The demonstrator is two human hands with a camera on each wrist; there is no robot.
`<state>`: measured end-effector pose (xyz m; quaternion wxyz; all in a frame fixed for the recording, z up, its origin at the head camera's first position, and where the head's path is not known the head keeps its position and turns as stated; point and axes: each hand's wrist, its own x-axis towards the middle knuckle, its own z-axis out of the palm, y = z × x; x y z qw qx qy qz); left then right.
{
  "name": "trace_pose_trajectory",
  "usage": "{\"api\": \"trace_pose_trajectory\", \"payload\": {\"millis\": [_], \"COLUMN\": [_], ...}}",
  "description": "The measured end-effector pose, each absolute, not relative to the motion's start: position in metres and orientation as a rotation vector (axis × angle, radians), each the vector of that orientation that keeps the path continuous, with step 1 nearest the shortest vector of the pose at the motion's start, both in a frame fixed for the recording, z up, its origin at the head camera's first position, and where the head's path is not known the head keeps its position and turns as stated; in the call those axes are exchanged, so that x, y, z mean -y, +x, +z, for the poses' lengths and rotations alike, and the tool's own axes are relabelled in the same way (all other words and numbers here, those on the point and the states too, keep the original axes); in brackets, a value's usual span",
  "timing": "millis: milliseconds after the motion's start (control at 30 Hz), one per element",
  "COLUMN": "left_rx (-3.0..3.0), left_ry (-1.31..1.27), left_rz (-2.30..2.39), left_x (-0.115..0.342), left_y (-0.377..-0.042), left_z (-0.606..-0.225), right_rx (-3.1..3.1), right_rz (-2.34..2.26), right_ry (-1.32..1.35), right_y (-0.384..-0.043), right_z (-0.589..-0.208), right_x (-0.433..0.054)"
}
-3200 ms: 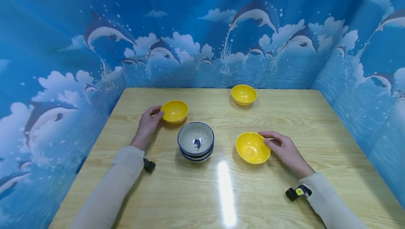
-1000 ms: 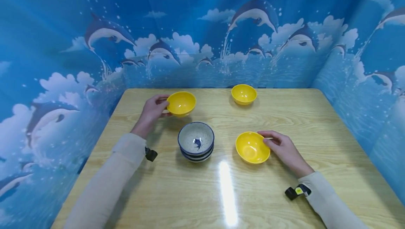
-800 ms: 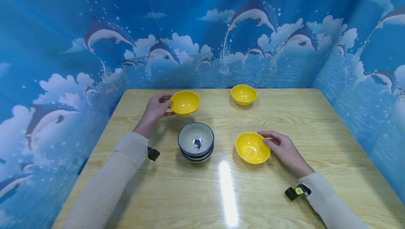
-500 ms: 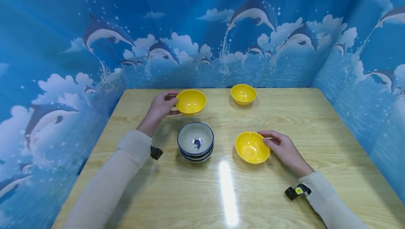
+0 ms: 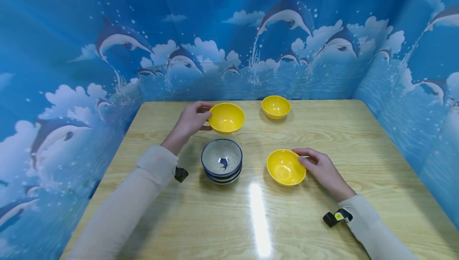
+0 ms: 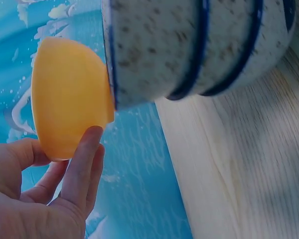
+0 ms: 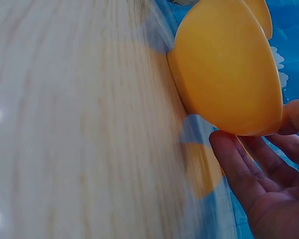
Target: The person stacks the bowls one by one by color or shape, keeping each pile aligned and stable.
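Note:
My left hand grips a yellow bowl by its left side, thumb at the rim and fingers beneath. The left wrist view shows this yellow bowl held up clear of the table. Just nearer to me stands a stack of speckled grey bowls with blue rims and a blue figure inside the top one. My right hand pinches the rim of a second yellow bowl, which rests upright on the table. In the right wrist view, fingertips lie under the side of that bowl.
A third yellow bowl stands near the back edge of the wooden table. Behind and at both sides hangs a blue curtain with dolphins and clouds. A bright light reflection crosses the table's front middle.
My left hand has lifted its yellow bowl off the table and carried it right, now behind the grey stack. The right hand and its bowl have stayed in place.

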<state>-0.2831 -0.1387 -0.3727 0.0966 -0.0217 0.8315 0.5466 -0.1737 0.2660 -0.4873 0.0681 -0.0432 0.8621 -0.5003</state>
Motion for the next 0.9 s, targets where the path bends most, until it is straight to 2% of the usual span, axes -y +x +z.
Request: {"api": "trace_pose_trajectory", "payload": {"millis": [900], "left_rx": [-2.424], "left_ry": [0.106], "left_rz": [1.495], "left_x": [0.068], "left_y": [-0.252], "left_z": [-0.367], "right_rx": [-2.597], "right_rz": [-1.504], "right_ry": [-0.114], "right_y": [-0.174], "right_z": [-0.488], "right_x": [-0.266]}}
